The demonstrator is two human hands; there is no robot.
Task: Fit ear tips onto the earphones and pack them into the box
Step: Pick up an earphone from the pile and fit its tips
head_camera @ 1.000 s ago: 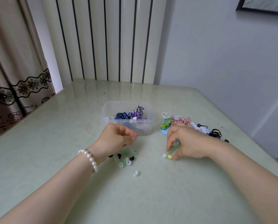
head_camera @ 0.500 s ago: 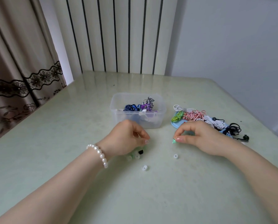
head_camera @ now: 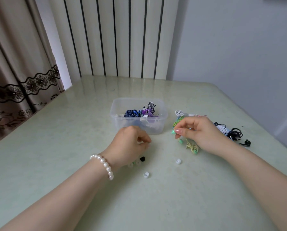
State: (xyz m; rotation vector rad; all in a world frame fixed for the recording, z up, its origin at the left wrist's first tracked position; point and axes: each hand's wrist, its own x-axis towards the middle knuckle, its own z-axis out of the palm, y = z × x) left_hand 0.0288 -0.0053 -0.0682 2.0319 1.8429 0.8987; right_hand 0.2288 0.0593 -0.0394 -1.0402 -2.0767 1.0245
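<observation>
Since half a second ago the right hand [head_camera: 201, 132] has lifted off the bench [head_camera: 72, 147], and the green-and-yellow earphones [head_camera: 192, 146] it pinches now trail from it in a loose tangle — one mint bud [head_camera: 181, 140] hangs just under the fingers, another sits at the low end of the cord near the wrist. Thumb and forefinger are pressed together on a third mint piece at the fingertips, probably the bud to be fitted next, though it is too small to be sure. The left hand [head_camera: 131, 144] has stayed close over the heap of loose ear tips [head_camera: 137, 162], its fingers curled with thumb meeting forefinger; whether a tip is already pinched between them I cannot tell, since the back of the hand hides it.

Two white tips lie apart from the heap — one [head_camera: 178, 161] between the hands, one [head_camera: 146, 174] nearer the viewer. The clear box [head_camera: 116, 114] stands just beyond the left hand and already holds several coiled earphones, while more unpacked sets [head_camera: 222, 129] lie behind the right hand.

So the step in hand looks like fitting a tip to this green pair. The next move calls for bringing the two hands together, the tip's bore lined up with the bud's nozzle and pushed on squarely.
</observation>
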